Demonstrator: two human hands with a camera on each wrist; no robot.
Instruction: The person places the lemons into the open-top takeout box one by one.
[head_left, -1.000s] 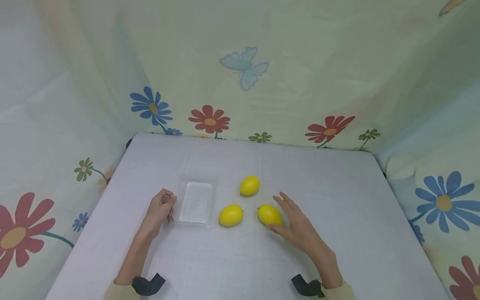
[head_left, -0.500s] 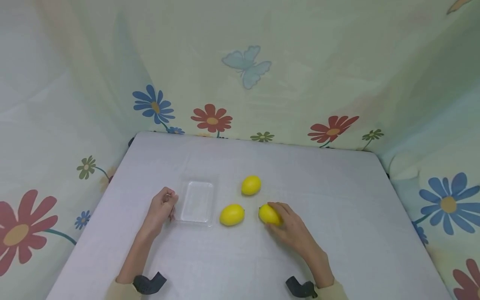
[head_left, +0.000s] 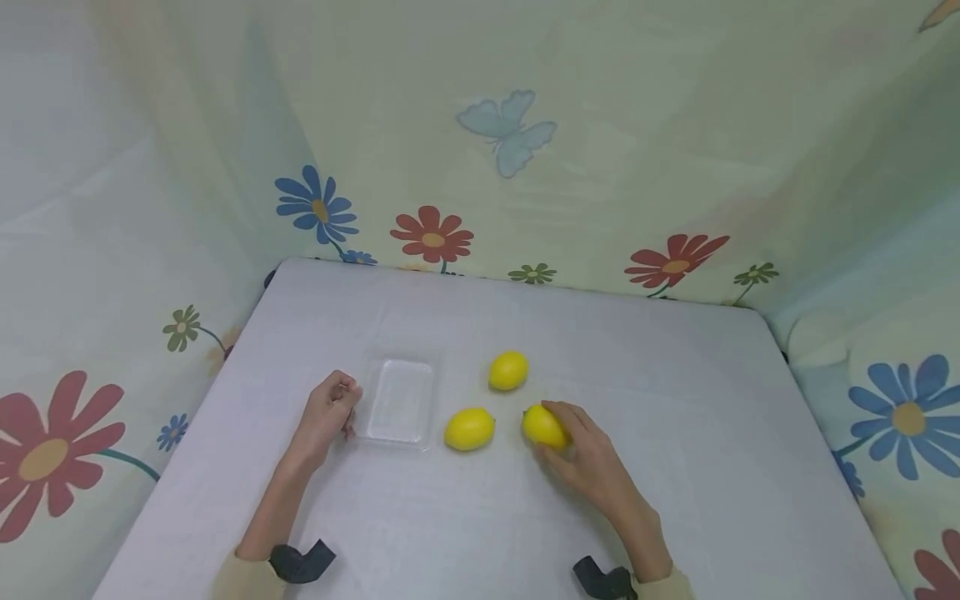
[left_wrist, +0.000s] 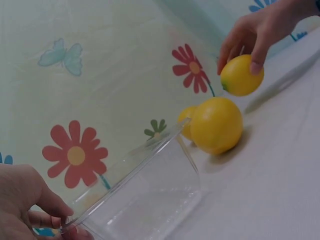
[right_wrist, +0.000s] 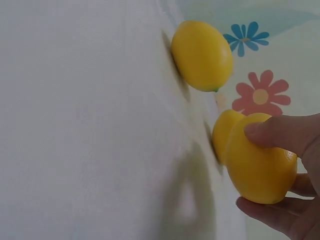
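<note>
Three yellow lemons lie around the middle of the white table (head_left: 675,467). My right hand (head_left: 581,446) grips the right lemon (head_left: 542,425) (right_wrist: 260,167) (left_wrist: 242,75), lifted slightly off the cloth. The middle lemon (head_left: 468,428) (left_wrist: 216,125) and the far lemon (head_left: 508,370) (right_wrist: 202,55) lie free. A clear plastic tray (head_left: 397,402) (left_wrist: 145,200) stands left of them. My left hand (head_left: 330,408) (left_wrist: 30,210) pinches the tray's left rim with curled fingers.
Flowered cloth walls (head_left: 480,167) close in the table on the back, left and right. A black strap (head_left: 300,562) sits on each wrist.
My right hand went from open beside the right lemon to curled around it and has raised it a little. The left hand stayed on the tray.
</note>
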